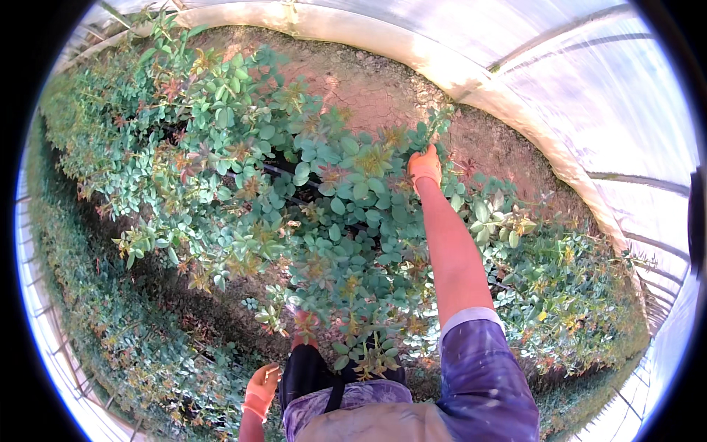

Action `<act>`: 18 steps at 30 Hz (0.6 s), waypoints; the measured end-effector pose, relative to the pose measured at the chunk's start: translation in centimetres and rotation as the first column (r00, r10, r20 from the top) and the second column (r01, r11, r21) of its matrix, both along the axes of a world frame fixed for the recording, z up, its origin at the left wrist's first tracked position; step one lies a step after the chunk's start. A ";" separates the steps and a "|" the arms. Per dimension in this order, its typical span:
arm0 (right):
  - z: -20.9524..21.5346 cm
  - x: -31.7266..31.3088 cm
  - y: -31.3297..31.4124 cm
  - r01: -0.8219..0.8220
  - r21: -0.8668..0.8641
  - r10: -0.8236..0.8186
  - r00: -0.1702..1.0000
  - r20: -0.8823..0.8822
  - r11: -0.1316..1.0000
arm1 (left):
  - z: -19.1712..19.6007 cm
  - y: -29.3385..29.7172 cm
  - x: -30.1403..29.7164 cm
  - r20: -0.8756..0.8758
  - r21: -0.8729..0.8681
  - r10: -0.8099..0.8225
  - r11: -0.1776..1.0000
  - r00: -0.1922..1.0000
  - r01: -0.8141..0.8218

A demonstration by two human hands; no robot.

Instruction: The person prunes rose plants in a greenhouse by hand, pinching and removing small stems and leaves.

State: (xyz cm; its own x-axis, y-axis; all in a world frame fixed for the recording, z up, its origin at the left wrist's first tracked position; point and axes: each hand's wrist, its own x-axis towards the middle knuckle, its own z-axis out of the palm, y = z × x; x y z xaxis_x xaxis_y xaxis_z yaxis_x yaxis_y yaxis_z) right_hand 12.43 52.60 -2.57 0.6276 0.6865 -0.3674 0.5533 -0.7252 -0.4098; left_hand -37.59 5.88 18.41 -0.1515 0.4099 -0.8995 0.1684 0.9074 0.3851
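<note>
My right hand (425, 168), in an orange glove, reaches far out over the leafy bushes, which look like roses. Its fingers are closed round a leafy green stem (436, 127), whose top sticks out beyond the fist toward the bare soil. Low in the picture, beside my dark trousers, my left hand (259, 392) hangs in a matching glove. Its fingers are loosely bent and apart, and nothing shows in them. Between the two hands spreads a dense bush (346, 199) with green leaves and reddish young tips.
Bare reddish soil (353, 92) lies past the bushes, bordered by a pale sheeting roll (368, 29). Translucent plastic walls (582, 88) with ribs curve round the right. More bush rows stand left (96, 272) and right (567, 295). Dark tubing (283, 173) shows among the leaves.
</note>
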 end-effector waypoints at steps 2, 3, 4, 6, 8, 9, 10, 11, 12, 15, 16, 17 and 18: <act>-0.1 -0.6 2.3 0.140 -0.174 -0.134 0.990 0.047 0.975 | 0.5 0.9 0.8 -0.007 -0.012 0.005 1.000 1.000 -0.005; -0.6 -0.7 3.0 0.040 -0.293 -0.021 0.997 0.070 0.955 | 1.0 1.1 1.1 -0.016 -0.018 0.018 1.000 1.000 -0.019; -1.4 -0.1 3.6 -0.128 -0.418 0.181 0.979 0.089 0.899 | 1.4 1.6 1.4 -0.023 -0.020 0.032 0.999 0.999 -0.033; -2.8 1.5 3.8 -0.369 -0.585 0.503 0.861 0.077 0.722 | 2.2 2.6 1.8 -0.018 -0.019 -0.003 1.000 1.000 0.003; -4.0 1.7 3.8 -0.485 -0.649 0.667 0.744 0.047 0.586 | 3.0 2.8 1.9 -0.035 -0.018 -0.049 0.999 0.998 0.049; -4.6 1.2 3.7 -0.515 -0.658 0.707 0.706 0.037 0.549 | 3.3 2.4 1.8 -0.050 -0.033 -0.055 0.998 0.997 0.053; -5.2 1.4 3.3 -0.528 -0.656 0.721 0.692 0.035 0.539 | 3.5 2.7 2.0 -0.042 -0.022 -0.049 0.999 0.998 0.048; -6.3 1.3 3.5 -0.563 -0.661 0.754 0.657 0.005 0.496 | 3.6 3.2 2.3 -0.034 -0.011 -0.043 0.999 0.998 0.043; -7.6 3.2 3.7 -0.581 -0.626 0.732 0.680 -0.023 0.520 | 3.3 3.9 2.5 -0.004 0.005 -0.051 0.999 0.999 0.051; -9.9 5.7 4.1 -0.603 -0.509 0.651 0.752 -0.104 0.615 | 2.6 6.7 3.2 0.022 0.091 -0.144 0.986 0.989 0.142; -9.7 4.2 3.9 -0.581 -0.472 0.598 0.790 -0.134 0.663 | 3.6 7.6 3.7 -0.007 0.098 -0.172 0.980 0.985 0.172; -9.3 3.4 3.8 -0.527 -0.415 0.503 0.846 -0.175 0.742 | 4.4 8.7 3.9 -0.025 0.086 -0.203 0.975 0.979 0.204; -8.7 3.3 3.7 -0.413 -0.340 0.342 0.906 -0.249 0.845 | 5.1 10.5 4.2 -0.012 0.081 -0.239 0.968 0.971 0.239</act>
